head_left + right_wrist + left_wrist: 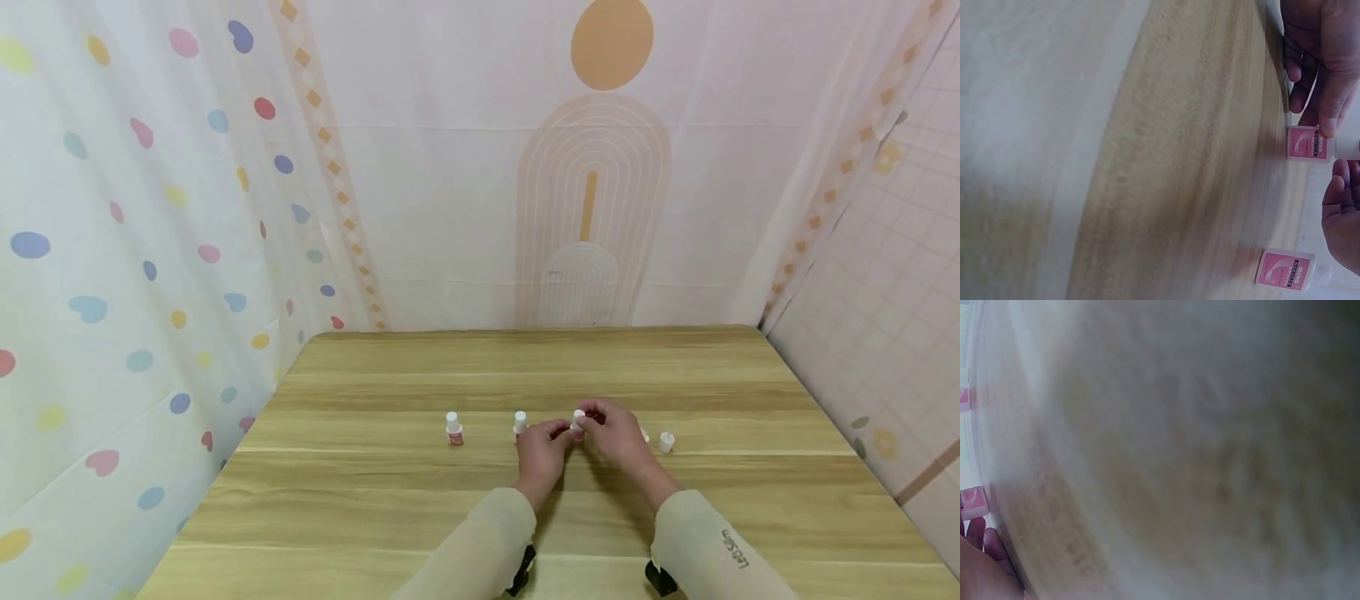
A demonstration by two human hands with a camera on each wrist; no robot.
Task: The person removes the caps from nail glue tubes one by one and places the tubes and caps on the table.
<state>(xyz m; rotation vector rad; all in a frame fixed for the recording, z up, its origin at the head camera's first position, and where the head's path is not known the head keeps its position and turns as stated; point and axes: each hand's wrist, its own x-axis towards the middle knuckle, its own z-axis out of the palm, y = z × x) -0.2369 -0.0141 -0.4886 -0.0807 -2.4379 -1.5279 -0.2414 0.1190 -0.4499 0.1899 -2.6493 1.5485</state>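
Observation:
A small white bottle of nail glue with a pink label stands upright on the table between both hands. My left hand pinches its body between thumb and fingers. At its top, my right hand pinches the white cap, which sits in line with the bottle. In the right wrist view, the left hand is above the bottle and the right hand below. Only a pink-labelled bottle part and some fingers of a hand show in the left wrist view.
Two similar capped bottles stand to the left, one alone and one partly behind my left hand. Another labelled bottle stands to the right. A loose white cap rests on the wooden table. Curtains surround it.

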